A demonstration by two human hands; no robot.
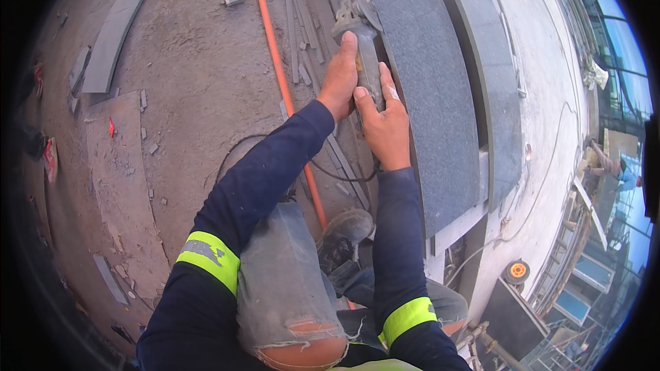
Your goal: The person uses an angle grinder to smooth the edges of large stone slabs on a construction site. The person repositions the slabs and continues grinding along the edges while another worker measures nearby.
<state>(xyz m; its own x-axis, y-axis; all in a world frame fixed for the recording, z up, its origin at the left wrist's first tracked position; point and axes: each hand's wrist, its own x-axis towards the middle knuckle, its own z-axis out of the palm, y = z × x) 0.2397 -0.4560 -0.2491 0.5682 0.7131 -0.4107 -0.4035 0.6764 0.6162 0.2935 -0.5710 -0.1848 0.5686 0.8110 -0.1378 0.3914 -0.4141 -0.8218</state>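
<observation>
An angle grinder [369, 62] is held in both hands, its dusty grey body pointing away from me. Around the front of its body, near the gear head, my left hand [339, 77] is closed. Further back, my right hand [387, 127] grips the body with the thumb on top and the fingers along its right side. The cutting disc [367, 7] stands on edge at the left long side of a dark grey stone slab [430, 96]; I cannot tell whether it touches. A black cord [344, 177] trails from the tool's rear.
A second stone slab [491, 75] lies parallel on the right. An orange hose [276, 62] runs along the dusty ground on my left, beside narrow stone strips [295, 34]. Stone offcuts [118, 38] lie farther left. A black wheel with a yellow hub [516, 272] and another person [627, 175] are at right.
</observation>
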